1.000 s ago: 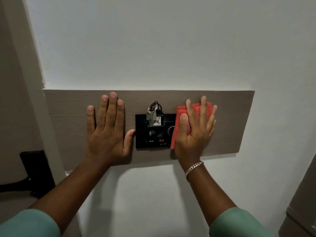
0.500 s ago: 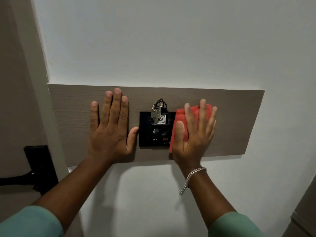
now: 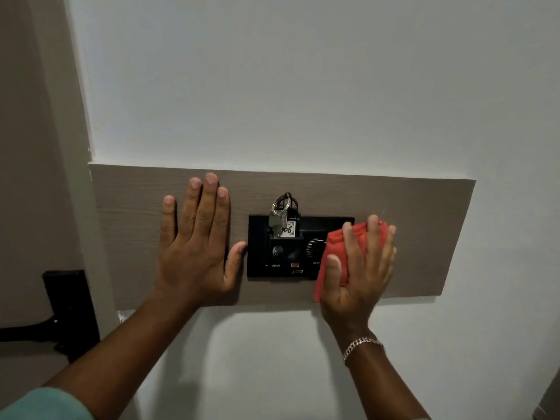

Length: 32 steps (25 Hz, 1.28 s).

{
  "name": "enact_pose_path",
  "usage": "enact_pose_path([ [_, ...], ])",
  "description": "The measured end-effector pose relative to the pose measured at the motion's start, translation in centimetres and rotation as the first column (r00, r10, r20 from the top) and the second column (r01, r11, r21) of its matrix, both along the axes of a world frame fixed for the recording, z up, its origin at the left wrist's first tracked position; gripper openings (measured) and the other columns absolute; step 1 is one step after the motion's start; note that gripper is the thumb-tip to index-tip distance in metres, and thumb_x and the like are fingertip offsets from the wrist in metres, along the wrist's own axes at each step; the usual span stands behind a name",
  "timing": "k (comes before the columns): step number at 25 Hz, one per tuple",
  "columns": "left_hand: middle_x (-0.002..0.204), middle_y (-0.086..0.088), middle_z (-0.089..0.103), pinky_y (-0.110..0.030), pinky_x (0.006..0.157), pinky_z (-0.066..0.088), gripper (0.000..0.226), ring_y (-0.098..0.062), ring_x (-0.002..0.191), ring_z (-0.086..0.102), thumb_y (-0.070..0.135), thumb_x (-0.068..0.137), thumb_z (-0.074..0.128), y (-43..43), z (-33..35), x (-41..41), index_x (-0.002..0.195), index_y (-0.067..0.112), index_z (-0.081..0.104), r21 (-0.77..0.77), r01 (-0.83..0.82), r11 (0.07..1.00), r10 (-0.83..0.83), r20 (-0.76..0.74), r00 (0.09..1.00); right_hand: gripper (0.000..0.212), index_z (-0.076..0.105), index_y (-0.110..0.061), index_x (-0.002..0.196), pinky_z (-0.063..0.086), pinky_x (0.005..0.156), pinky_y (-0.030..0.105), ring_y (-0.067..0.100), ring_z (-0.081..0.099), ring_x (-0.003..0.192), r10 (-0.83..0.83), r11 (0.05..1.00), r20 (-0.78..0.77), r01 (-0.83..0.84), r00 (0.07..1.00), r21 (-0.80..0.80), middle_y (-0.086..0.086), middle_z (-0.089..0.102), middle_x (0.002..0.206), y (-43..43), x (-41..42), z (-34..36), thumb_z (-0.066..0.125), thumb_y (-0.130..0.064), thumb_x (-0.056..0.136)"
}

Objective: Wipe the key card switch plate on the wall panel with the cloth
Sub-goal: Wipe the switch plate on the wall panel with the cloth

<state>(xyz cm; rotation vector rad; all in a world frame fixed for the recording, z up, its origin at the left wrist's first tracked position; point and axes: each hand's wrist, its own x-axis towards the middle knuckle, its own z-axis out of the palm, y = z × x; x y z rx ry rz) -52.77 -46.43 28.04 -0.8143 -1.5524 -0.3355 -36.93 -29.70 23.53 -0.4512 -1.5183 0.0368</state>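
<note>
A black key card switch plate [image 3: 260,253] is set in a grey-brown wood wall panel [image 3: 424,237]. A key on a ring with a tag marked 106 [image 3: 281,221] sits in its slot. My right hand [image 3: 360,268] presses a red cloth [image 3: 336,247] flat against the plate's right end and the panel beside it, hiding that end. My left hand [image 3: 197,241] lies flat on the panel just left of the plate, fingers together, its thumb touching the plate's left edge.
White wall [image 3: 303,86] surrounds the panel. At the left stands a door frame [image 3: 75,147], and beyond it a black door lock with a lever handle [image 3: 66,310]. A grey edge shows at the bottom right corner [image 3: 551,398].
My right hand with the cloth has slid down and a little right along the plate's right end, uncovering the dial. The left hand has stayed put. The view has shifted slightly.
</note>
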Motion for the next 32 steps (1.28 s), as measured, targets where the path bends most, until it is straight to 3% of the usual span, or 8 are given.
enact_pose_path([
  [3, 0.162, -0.016, 0.011, -0.051, 0.124, 0.0, 0.08, -0.03, 0.153, 0.002, 0.048, 0.093, 0.034, -0.2, -0.2, 0.0, 0.154, 0.001, 0.015, -0.006, -0.014, 1.0, 0.014, -0.008, 1.0, 0.048, 0.051, -0.024, 0.142, 0.02, 0.123, 0.051, 0.033, 0.019, 0.154, 0.028, 0.978, -0.19, -0.067, 0.981, -0.199, 0.012, 0.037, 0.159, -2.6, -2.0, 1.8, 0.037, -0.046, 0.102],
  [8, 0.162, -0.015, 0.012, -0.051, 0.124, 0.002, 0.078, -0.029, 0.153, 0.002, 0.049, 0.094, 0.032, 0.1, 0.1, -0.1, 0.154, 0.001, 0.016, -0.001, -0.005, 1.0, 0.005, -0.019, 1.0, 0.046, 0.047, -0.025, 0.14, 0.014, 0.124, 0.053, 0.041, 0.021, 0.15, -0.022, 0.979, 0.159, -0.01, 0.987, 0.201, 0.015, 0.036, 0.156, -0.4, 0.3, -0.9, 0.039, -0.048, 0.101],
  [12, 0.162, -0.018, 0.016, -0.051, 0.124, 0.0, 0.079, -0.029, 0.153, -0.001, 0.049, 0.094, 0.032, 0.1, 0.1, -0.4, 0.155, 0.001, 0.012, 0.004, 0.0, 1.0, 0.0, -0.018, 1.0, 0.045, 0.058, -0.02, 0.137, 0.023, 0.12, 0.061, 0.037, 0.021, 0.153, 0.042, 0.984, -0.151, -0.067, 0.988, -0.165, 0.013, 0.038, 0.158, -1.4, -1.0, 0.5, 0.042, -0.042, 0.101],
  [14, 0.162, -0.019, 0.017, -0.051, 0.124, 0.0, 0.079, -0.029, 0.153, 0.0, 0.049, 0.094, 0.033, 0.2, 0.0, -0.3, 0.155, 0.001, 0.013, 0.009, 0.003, 1.0, -0.003, -0.02, 1.0, 0.044, 0.057, -0.02, 0.138, 0.026, 0.12, 0.057, 0.037, 0.022, 0.152, 0.04, 0.979, -0.227, -0.084, 0.973, -0.188, 0.014, 0.039, 0.157, -3.1, -2.2, 1.7, 0.044, -0.042, 0.101],
  [20, 0.163, -0.018, 0.015, -0.05, 0.124, -0.001, 0.079, -0.029, 0.153, 0.0, 0.049, 0.094, 0.033, 0.2, 0.0, -0.4, 0.155, 0.002, 0.014, 0.01, 0.013, 1.0, -0.013, -0.021, 1.0, 0.046, 0.048, -0.025, 0.14, 0.027, 0.118, 0.055, 0.041, 0.022, 0.151, 0.009, 0.994, 0.115, -0.022, 0.993, 0.108, 0.016, 0.035, 0.156, -1.2, -0.2, -1.4, 0.045, -0.048, 0.1],
  [24, 0.164, -0.013, 0.008, -0.05, 0.124, -0.002, 0.08, -0.029, 0.153, -0.002, 0.049, 0.093, 0.034, 0.1, 0.0, -0.3, 0.155, 0.002, 0.013, 0.005, -0.001, 1.0, 0.001, -0.017, 1.0, 0.042, 0.054, -0.021, 0.138, 0.024, 0.122, 0.047, 0.031, 0.021, 0.153, 0.122, 0.987, -0.1, -0.131, 0.987, -0.09, 0.012, 0.035, 0.159, -1.6, -0.4, -0.7, 0.05, -0.037, 0.1],
  [28, 0.163, -0.016, 0.014, -0.05, 0.124, -0.001, 0.079, -0.029, 0.153, 0.0, 0.049, 0.094, 0.034, 0.0, 0.1, -0.1, 0.155, 0.002, 0.015, 0.006, 0.019, 1.0, -0.019, -0.009, 1.0, 0.033, 0.061, -0.017, 0.131, 0.038, 0.112, 0.057, 0.032, 0.039, 0.143, 0.114, 0.95, -0.342, -0.203, 0.933, -0.236, 0.01, 0.045, 0.152, -2.1, -0.4, 0.9, 0.057, -0.024, 0.099],
  [32, 0.163, -0.016, 0.013, -0.051, 0.124, 0.001, 0.078, -0.029, 0.153, 0.0, 0.048, 0.094, 0.035, 0.1, 0.0, 0.0, 0.154, 0.002, 0.017, 0.01, 0.021, 1.0, -0.021, -0.016, 1.0, 0.027, 0.064, -0.024, 0.123, 0.038, 0.113, 0.051, 0.033, 0.039, 0.142, 0.247, 0.969, -0.088, -0.249, 0.965, -0.005, 0.01, 0.048, 0.148, -2.5, 0.6, 1.2, 0.059, -0.025, 0.097],
])
